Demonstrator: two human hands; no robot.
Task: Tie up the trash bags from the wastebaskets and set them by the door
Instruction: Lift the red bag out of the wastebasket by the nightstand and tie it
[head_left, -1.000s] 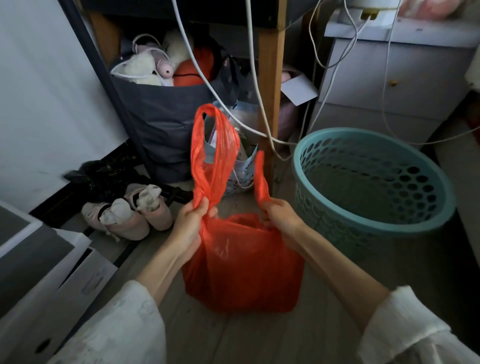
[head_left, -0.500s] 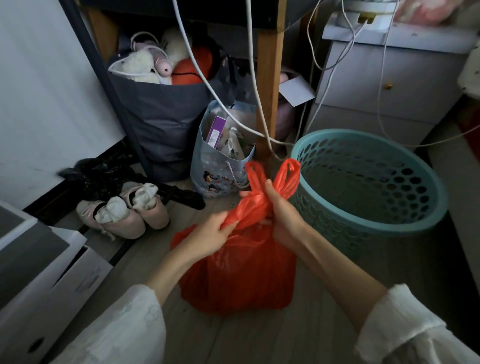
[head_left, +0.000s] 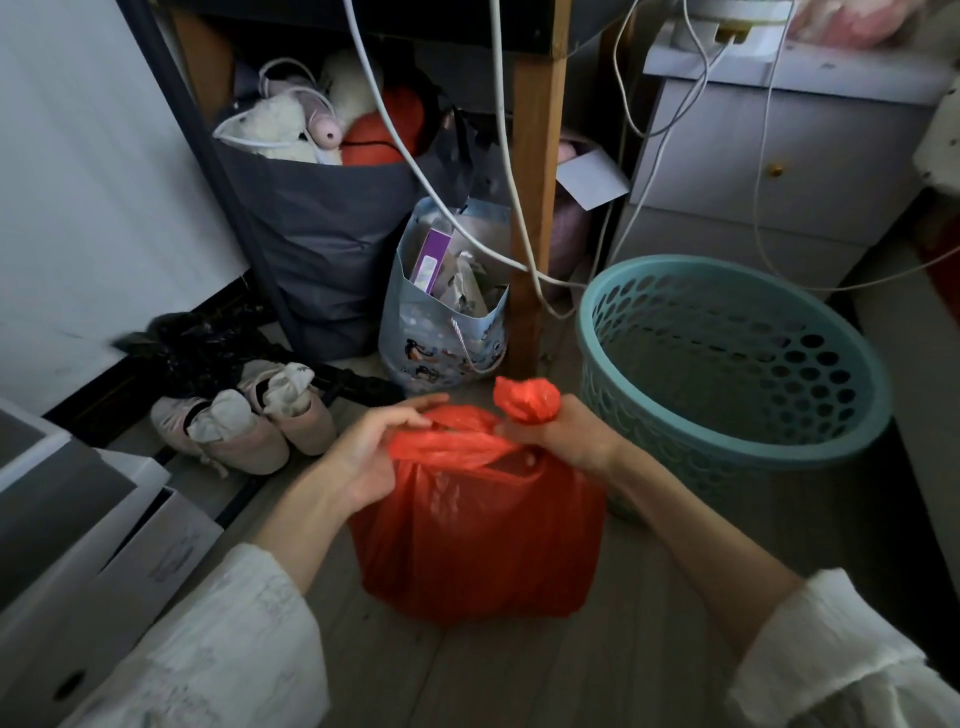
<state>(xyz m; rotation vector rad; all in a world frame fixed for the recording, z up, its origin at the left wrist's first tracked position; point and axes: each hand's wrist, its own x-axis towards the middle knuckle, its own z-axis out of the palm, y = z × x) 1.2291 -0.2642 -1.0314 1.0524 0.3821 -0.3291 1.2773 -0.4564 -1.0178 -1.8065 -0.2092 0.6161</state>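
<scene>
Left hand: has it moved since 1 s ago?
Yes. The left hand has shifted right and closer to the teal basket. A second ago it held a raised handle; now its fingers lie on the red bag top.
</scene>
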